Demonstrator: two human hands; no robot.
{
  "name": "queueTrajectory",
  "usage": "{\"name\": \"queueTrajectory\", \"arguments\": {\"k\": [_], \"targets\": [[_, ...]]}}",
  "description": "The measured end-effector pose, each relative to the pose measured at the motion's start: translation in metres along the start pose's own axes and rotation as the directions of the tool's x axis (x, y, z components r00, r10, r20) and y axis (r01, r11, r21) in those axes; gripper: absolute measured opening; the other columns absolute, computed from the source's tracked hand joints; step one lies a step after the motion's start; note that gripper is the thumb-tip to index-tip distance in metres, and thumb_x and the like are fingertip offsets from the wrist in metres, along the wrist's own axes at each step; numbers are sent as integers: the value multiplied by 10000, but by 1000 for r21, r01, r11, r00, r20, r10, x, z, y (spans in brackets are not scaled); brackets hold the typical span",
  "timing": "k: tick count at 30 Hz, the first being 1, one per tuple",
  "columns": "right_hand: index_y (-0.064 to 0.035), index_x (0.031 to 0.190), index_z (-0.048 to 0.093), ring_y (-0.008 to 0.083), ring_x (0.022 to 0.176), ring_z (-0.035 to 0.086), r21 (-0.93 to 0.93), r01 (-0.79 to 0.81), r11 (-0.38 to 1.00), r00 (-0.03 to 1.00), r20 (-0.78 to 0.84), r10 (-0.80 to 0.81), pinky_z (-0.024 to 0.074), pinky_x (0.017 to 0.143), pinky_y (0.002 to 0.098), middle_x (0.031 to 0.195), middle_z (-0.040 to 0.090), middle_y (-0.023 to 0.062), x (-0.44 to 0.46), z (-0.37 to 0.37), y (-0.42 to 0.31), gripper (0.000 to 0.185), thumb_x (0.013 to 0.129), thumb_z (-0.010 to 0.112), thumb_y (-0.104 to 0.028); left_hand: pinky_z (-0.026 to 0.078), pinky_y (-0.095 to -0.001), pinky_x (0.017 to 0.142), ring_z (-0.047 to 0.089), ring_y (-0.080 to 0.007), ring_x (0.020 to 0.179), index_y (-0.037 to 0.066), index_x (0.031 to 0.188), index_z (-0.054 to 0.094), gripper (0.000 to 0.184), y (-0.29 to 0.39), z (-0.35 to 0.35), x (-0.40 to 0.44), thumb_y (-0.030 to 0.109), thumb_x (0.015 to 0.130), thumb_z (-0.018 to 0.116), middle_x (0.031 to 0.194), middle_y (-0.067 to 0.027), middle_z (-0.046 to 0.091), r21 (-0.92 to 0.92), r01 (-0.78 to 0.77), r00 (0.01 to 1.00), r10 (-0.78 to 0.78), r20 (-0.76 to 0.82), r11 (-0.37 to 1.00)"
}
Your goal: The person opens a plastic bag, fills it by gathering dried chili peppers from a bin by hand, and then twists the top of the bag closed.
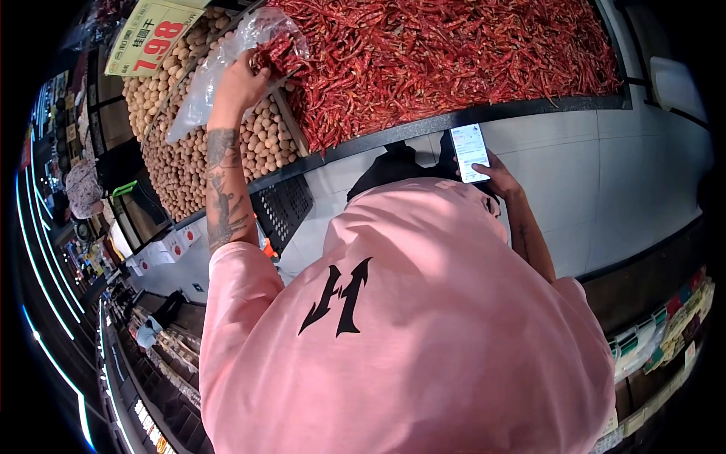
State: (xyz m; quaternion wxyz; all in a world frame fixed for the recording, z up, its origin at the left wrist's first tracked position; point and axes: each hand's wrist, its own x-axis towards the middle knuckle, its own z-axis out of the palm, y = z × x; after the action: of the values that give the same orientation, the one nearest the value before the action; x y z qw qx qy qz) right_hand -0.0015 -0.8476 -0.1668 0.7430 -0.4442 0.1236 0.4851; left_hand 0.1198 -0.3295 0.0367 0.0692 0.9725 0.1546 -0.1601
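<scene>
My left hand (242, 82) reaches over the produce bins, fingers curled at a clear plastic bag (198, 94). Dried red chilies (280, 57) bunch up right by its fingertips, with the bag's film around them. Whether the fingers also pinch the chilies is hard to make out. Lower down on the other side, my right hand (495, 178) is closed around a smartphone (470, 153), its thumb lying over the lit screen. Beneath the bag lie round tan dried fruits (266, 140), and a wide heap of dried chilies (446, 53) spreads beside it.
A yellow price sign (153, 38) reading 7.98 stands over the tan fruits. A dark bin edge (423, 130) runs along the front of the chilies. Below are a black perforated crate (281, 212) and pale floor tiles (556, 170). Stocked shelves (658, 348) stand at the lower right.
</scene>
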Motion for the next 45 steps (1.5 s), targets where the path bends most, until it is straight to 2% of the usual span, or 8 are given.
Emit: {"name": "queueTrajectory", "arguments": {"k": [5, 10, 12, 16, 20, 28, 32, 45], "targets": [[-17, 1443, 343, 302, 1099, 646, 77, 20, 997, 999, 23, -22, 528, 961, 422, 1263, 608, 192, -9, -11, -7, 707, 857, 720, -136, 367, -669, 1015, 232, -469, 1429, 163, 1489, 370, 950, 30, -3, -23, 494, 716, 810, 1546, -227, 280, 383, 82, 983, -12, -184, 920], [-13, 1462, 329, 334, 1177, 600, 297, 34, 954, 988, 134, -77, 508, 993, 457, 1325, 561, 226, 2, -12, -14, 677, 945, 611, -347, 459, -531, 861, 546, -403, 1128, 42, 1213, 578, 606, 19, 19, 2, 390, 766, 791, 1253, -234, 553, 133, -180, 898, 218, -382, 975], [-8, 1463, 336, 350, 1189, 589, 368, -65, 927, 994, 108, 27, 513, 981, 478, 1358, 532, 238, 12, -16, -6, 688, 989, 477, -487, 455, -490, 939, 516, -402, 1168, 4, 1209, 584, 646, 18, 16, 13, 512, 828, 700, 1244, -243, 535, 42, -11, 991, 17, -134, 999], [-16, 1443, 380, 315, 1117, 625, 246, -72, 967, 995, 80, 53, 539, 932, 454, 1330, 563, 214, 18, -26, -3, 656, 1025, 349, -520, 427, -517, 999, 468, -458, 1245, 31, 1363, 511, 815, -16, 50, 41, 667, 855, 563, 1345, -276, 487, 181, 152, 947, -91, -307, 972], [0, 1404, 394, 290, 1052, 658, 228, -20, 974, 999, 47, 10, 560, 897, 422, 1244, 619, 199, 8, -30, -10, 580, 1025, 426, -438, 324, -562, 1099, 318, -476, 1390, 127, 1488, 390, 944, -12, 54, 45, 793, 821, 446, 1515, -293, 317, -18, 218, 966, -219, -138, 976], [-19, 1360, 407, 259, 994, 675, 35, -35, 999, 996, -81, 37, 567, 848, 377, 1161, 657, 170, 2, -32, -31, 520, 977, 589, -320, 297, -554, 1104, 367, -404, 1360, 82, 1433, 435, 778, 31, 83, 30, 612, 876, 553, 1484, -207, 386, -36, -226, 865, 183, -468, 973], [-28, 1341, 436, 240, 939, 676, -81, -61, 995, 989, -142, 50, 554, 822, 370, 1100, 668, 146, 1, -32, -38, 506, 949, 635, -278, 243, -557, 1139, 309, -430, 1394, 76, 1468, 391, 801, 23, 82, 45, 598, 882, 547, 1486, -254, 359, -347, -40, 888, -126, -443, 937], [-2, 1284, 514, 245, 855, 692, -202, -116, 972, 982, -173, 81, 568, 781, 390, 1027, 685, 129, 0, -60, -55, 479, 881, 706, -176, 396, -460, 1063, 453, -438, 1264, 29, 1363, 496, 616, 52, 30, 4, 467, 932, 552, 1458, -302, 377, -397, -93, 931, -61, -359, 913]]}}
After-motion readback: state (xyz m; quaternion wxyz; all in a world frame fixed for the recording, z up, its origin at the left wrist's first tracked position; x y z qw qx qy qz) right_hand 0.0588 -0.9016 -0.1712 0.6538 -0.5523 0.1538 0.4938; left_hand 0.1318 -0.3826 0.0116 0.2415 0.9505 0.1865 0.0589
